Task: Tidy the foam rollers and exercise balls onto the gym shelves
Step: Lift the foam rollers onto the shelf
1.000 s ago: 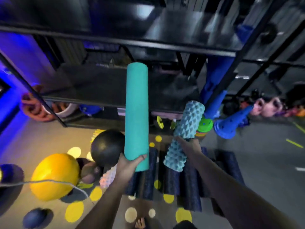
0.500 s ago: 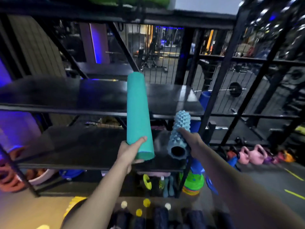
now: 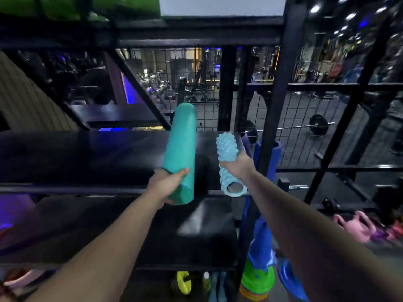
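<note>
Gripping smooth roller (image 3: pixel 180 140), knobbly roller (image 3: pixel 226 149): hands (image 3: pixel 168 185) (image 3: pixel 238 167).

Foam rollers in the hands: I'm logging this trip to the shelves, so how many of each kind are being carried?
Smooth teal foam roller: 1, gripped by the left hand
Knobbly light-blue hollow foam roller: 1, gripped by the right hand
Total: 2
</note>
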